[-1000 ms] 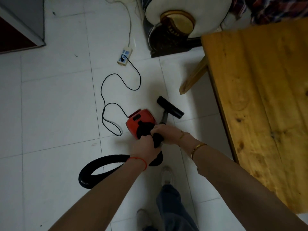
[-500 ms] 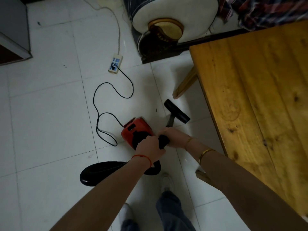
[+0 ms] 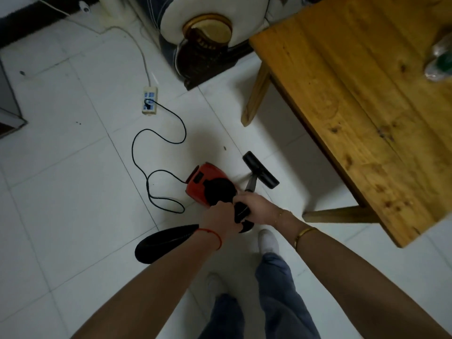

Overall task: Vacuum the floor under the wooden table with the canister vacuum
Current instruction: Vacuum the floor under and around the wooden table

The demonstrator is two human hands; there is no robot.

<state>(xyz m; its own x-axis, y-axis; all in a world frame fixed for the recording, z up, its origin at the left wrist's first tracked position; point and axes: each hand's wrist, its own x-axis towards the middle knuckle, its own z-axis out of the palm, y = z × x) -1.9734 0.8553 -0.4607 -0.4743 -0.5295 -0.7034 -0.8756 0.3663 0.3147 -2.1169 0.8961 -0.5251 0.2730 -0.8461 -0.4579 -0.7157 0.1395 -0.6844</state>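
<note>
A small red and black canister vacuum sits on the white tiled floor in the middle of the view. Its black floor nozzle rests on the tiles just right of it, short of the wooden table. My left hand and my right hand both grip the black hose handle between them. The ribbed black hose loops out to the left under my left forearm.
The black cord snakes from the vacuum to a white power strip. Two table legs reach the floor. A dark carved stand with a cream cushion is behind. My feet stand below the hands.
The view has shifted, bringing more of the table and its near leg into sight. Both hands keep their grip on the hose handle; the nozzle stays near the table's edge.
</note>
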